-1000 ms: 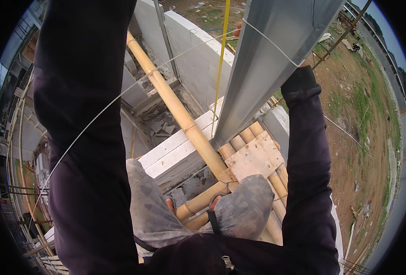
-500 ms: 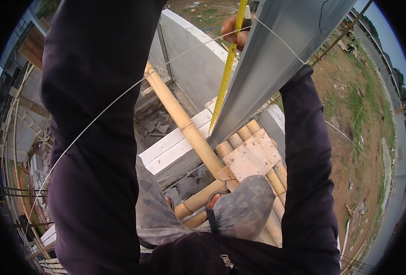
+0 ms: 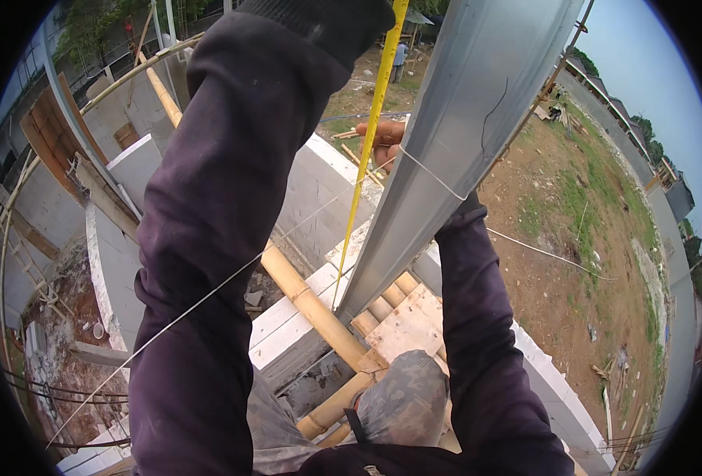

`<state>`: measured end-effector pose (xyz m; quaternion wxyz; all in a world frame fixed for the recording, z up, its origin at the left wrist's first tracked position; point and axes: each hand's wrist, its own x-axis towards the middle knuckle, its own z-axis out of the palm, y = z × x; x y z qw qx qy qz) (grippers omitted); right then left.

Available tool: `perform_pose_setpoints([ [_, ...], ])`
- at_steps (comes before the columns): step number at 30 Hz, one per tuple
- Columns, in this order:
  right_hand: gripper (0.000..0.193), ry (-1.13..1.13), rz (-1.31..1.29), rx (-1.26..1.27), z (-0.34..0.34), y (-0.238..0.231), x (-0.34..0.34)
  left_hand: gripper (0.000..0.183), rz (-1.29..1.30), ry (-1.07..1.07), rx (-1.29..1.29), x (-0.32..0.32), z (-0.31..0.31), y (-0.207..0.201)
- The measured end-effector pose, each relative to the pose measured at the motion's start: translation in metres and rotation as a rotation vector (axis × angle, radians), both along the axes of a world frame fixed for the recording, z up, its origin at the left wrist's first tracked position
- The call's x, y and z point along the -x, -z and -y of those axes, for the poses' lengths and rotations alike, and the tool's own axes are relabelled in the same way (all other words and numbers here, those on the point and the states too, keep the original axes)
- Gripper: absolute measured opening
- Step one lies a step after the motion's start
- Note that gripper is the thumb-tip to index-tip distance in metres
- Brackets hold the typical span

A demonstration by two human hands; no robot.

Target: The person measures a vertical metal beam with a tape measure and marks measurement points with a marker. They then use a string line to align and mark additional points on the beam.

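A grey metal channel post (image 3: pixel 462 103) rises at a slant in front of me, its foot beside bamboo poles. A yellow measuring tape (image 3: pixel 373 127) runs down along the post's left side to near its foot. My left arm reaches up past the tape's top, and the hand lies beyond the upper edge. Around the back of the post comes my right hand (image 3: pixel 381 143), its curled fingers showing left of the post, close to the tape. What they hold is partly hidden. A thin white string (image 3: pixel 196 305) loops round the post and stretches down to the left.
Below me, a bamboo pole (image 3: pixel 311 305) crosses pale block walls, and a wooden board (image 3: pixel 406 324) rests on more bamboo. My bent knee (image 3: pixel 410 397) is beside it. Grey wall panels stand left. Grassy ground (image 3: pixel 565 206) lies far below right; a distant person (image 3: pixel 399 62) stands beyond.
My view has tilted up and the post appears further left. My left arm has swung right and its cuff now shows. The dark pen-like item at my right fingers no longer shows clearly.
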<state>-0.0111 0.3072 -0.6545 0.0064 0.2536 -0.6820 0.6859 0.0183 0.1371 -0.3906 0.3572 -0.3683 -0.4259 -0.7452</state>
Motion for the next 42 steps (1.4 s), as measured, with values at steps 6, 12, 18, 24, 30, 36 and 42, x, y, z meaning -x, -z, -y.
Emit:
perform_pose_setpoints([
  [6, 0.019, 0.712, -0.600, 0.468, -0.021, -0.135, -0.117, 0.065, -0.096, -0.212, -0.040, 0.024, 0.005, 0.009],
  [12, 0.022, 0.724, -1.276, -0.423, 0.046, -0.281, -0.158, 0.067, -0.032, -0.276, -0.095, 0.021, 0.005, 0.012],
  [18, 0.047, 0.958, -1.086, -1.674, 0.123, -0.406, -0.114, 0.063, 0.029, -0.358, -0.096, -0.003, 0.011, 0.009],
  [24, 0.071, 0.833, -0.609, -1.711, 0.143, -0.405, -0.110, 0.062, 0.034, -0.469, -0.114, -0.010, 0.016, 0.009],
  [30, 0.037, 0.661, -0.554, -1.559, 0.145, -0.406, -0.115, 0.065, 0.087, -0.416, 0.013, -0.017, 0.027, 0.017],
  [36, 0.037, 0.553, -0.452, -1.394, 0.128, -0.401, -0.105, 0.055, 0.094, -0.103, 0.094, -0.002, 0.024, 0.041],
  [42, 0.022, 0.610, -0.471, -1.454, 0.129, -0.404, -0.120, 0.011, 0.294, 0.362, 0.337, 0.004, 0.032, 0.088],
])
